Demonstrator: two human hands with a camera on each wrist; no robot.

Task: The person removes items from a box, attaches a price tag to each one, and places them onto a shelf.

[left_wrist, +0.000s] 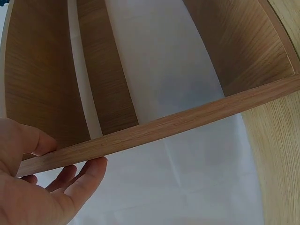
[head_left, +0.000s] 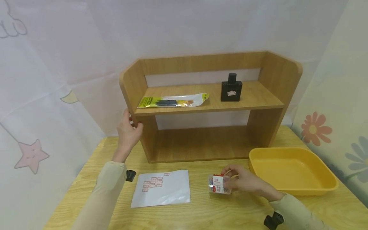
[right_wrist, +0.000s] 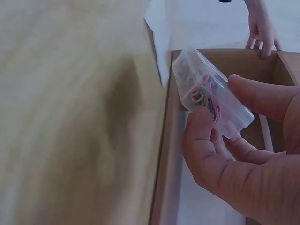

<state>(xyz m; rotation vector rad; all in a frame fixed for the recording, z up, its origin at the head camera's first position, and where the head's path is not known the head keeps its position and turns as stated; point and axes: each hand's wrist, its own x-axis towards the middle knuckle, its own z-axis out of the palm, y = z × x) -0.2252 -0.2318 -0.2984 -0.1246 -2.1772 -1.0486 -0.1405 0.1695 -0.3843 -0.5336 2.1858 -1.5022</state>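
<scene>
My left hand (head_left: 128,131) grips the front edge of the left side panel of a wooden desktop shelf (head_left: 207,110). In the left wrist view, the thumb lies on the inner face of the panel (left_wrist: 154,133) and the fingers on the outer face. My right hand (head_left: 244,182) pinches a small clear plastic box of paper clips (head_left: 219,184) between thumb and fingers, in front of the shelf. Coloured clips show through its wall in the right wrist view, and a white and red label faces up in the head view.
A pack of paintbrushes (head_left: 173,101) and a black bottle (head_left: 231,89) stand on the shelf's upper board. A yellow tray (head_left: 293,188) sits to the right, against the shelf's front corner. White paper with red-framed stickers (head_left: 164,195) lies on the table (head_left: 201,220) between my arms.
</scene>
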